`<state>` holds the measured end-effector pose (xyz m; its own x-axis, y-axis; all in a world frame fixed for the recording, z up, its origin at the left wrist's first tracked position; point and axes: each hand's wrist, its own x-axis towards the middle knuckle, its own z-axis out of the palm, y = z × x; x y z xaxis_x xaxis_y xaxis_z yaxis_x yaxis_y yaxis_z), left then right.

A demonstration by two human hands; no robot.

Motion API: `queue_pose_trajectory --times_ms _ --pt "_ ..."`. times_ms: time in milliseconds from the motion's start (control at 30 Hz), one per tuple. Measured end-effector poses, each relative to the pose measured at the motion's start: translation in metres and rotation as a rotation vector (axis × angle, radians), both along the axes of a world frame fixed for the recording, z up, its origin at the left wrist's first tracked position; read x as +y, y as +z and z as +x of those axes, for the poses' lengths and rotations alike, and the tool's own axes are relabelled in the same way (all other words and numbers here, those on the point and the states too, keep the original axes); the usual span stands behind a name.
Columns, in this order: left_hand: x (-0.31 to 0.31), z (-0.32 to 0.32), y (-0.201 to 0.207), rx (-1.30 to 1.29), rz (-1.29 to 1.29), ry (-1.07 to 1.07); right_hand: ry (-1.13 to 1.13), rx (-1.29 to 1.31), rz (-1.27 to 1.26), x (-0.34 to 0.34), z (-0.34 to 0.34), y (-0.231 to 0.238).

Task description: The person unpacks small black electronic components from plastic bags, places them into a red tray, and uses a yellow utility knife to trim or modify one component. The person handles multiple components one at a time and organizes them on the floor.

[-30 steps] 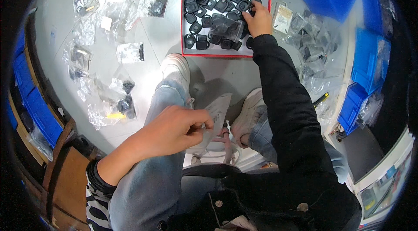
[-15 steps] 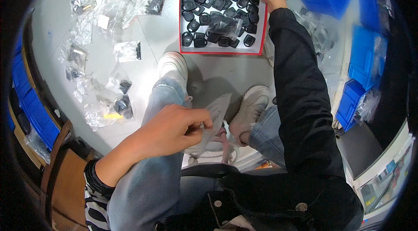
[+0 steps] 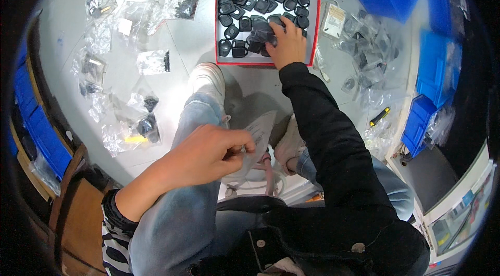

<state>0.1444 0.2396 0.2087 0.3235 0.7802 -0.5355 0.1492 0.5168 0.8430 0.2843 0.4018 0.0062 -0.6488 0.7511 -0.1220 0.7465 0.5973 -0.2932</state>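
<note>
My left hand is closed in a pinch over my left knee. It holds a clear plastic bag with faint print, which hangs down between my legs. Farther ahead, a shallow white box with a red rim lies on the floor, holding many black key fobs. My right hand reaches into its near right part. Its thumb and fingers curve around a small plastic bag with dark contents, lying on the fobs. The hand hides part of this bag and the fobs under it.
Clear bags of small black parts are spread on the left floor. More bagged parts, a white packet and a yellow-black cutter lie at the right. Blue bins stand along the right side. My shoe is near the box.
My right hand has moved from the box's far right edge toward me and left, onto the small bag. The packet and cutter at the right are now uncovered. My left hand stays put.
</note>
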Motion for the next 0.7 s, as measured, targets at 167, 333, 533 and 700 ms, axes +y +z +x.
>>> queue_pose_trajectory --times_ms 167,333,533,700 --pt "-0.002 -0.001 -0.002 -0.032 -0.077 -0.012 -0.056 0.231 -0.107 0.041 0.005 0.013" --pt "-0.003 0.001 -0.003 -0.029 -0.043 0.017 -0.122 0.242 -0.123 0.120 -0.013 0.008" --pt "-0.003 0.002 -0.003 -0.028 -0.056 0.010 0.042 0.463 0.188 0.120 -0.006 0.013" --pt "-0.005 0.000 -0.004 -0.019 -0.031 0.000 -0.134 0.189 -0.205 0.003 0.023 0.011"
